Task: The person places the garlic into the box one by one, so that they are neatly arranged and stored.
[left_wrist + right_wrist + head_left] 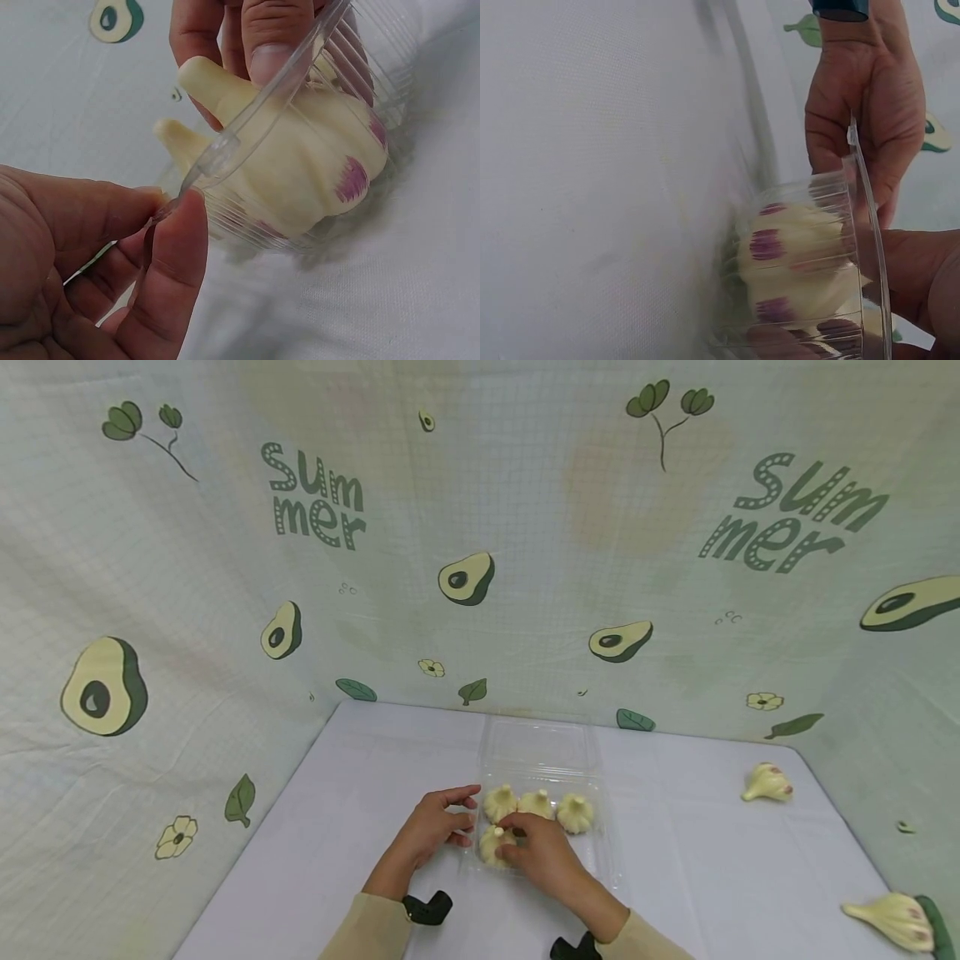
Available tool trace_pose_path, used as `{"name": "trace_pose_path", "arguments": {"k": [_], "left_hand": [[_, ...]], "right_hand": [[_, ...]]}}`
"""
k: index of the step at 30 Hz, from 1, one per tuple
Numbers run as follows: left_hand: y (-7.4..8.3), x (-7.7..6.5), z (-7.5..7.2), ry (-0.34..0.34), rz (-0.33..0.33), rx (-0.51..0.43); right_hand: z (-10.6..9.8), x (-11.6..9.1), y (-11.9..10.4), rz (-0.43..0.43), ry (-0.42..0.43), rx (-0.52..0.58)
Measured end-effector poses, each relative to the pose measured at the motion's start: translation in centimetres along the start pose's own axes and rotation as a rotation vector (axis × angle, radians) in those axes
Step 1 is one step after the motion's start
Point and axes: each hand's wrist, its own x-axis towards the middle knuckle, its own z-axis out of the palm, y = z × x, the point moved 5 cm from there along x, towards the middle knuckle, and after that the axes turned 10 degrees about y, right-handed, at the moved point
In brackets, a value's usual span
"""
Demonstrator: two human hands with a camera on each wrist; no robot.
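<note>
A clear plastic clamshell container point(595, 858) lies on the table with its lid folded back. Thumb and index finger of my left hand point(435, 825) pinch its left rim, seen close up in the left wrist view. My right hand point(546, 853) reaches into the front left of the box, fingers and thumb around a garlic bulb point(289, 172) with purple patches. Behind it, a row of garlic bulbs stands stem up: one at left point(499, 802), one in the middle point(535, 802) and one at right point(575, 814).
A loose garlic bulb point(768, 782) lies on its side at the table's right. Another garlic bulb point(896, 922) lies nearer, by a dark green object point(935, 927) at the frame edge. Printed cloth point(540, 527) walls the table's back and sides.
</note>
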Motion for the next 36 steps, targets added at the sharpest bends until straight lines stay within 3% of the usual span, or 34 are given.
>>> {"name": "trace_pose_path", "arguments": {"k": [7, 18, 28, 32, 36], "left_hand": [[-0.1, 0.1, 0.1, -0.004, 0.0, 0.005], [-0.3, 0.0, 0.0, -0.004, -0.004, 0.011], [-0.6, 0.1, 0.0, -0.002, -0.012, 0.017], [-0.8, 0.0, 0.0, 0.003, -0.015, 0.021], [-0.8, -0.1, -0.1, 0.007, -0.02, 0.019]], "right_hand": [[-0.3, 0.1, 0.3, 0.059, -0.013, 0.034], [-3.3, 0.2, 1.5, 0.195, 0.124, 0.09], [-9.4, -0.3, 3.4, 0.224, 0.25, 0.045], [-12.8, -1.0, 5.0, 0.204, 0.373, -0.044], [-16.5, -2.4, 7.3, 0.26, 0.485, -0.107]]}}
